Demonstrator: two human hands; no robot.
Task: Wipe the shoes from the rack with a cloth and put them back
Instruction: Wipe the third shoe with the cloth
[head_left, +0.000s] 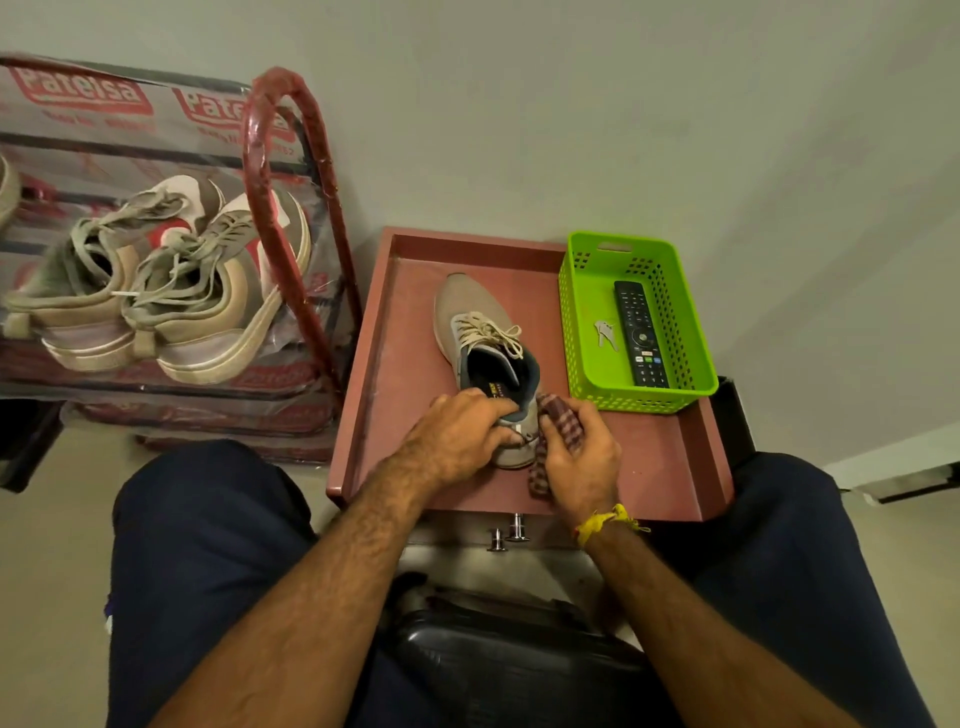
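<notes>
A grey lace-up shoe (475, 317) lies on the reddish-brown table top (400, 332), toe pointing away from me. My left hand (457, 434) grips its heel and collar, fingers curled over the opening. My right hand (579, 460) holds a red checked cloth (558, 415) against the heel's right side; part of the cloth hangs below my palm. On the left stands the plastic-wrapped red shoe rack (291, 171), with a pair of beige sneakers (156, 291) on a shelf.
A green plastic basket (576, 317) at the table's right side holds a black remote (640, 332) and a small white item. A black case (509, 660) lies between my knees. The grey wall is close behind the table.
</notes>
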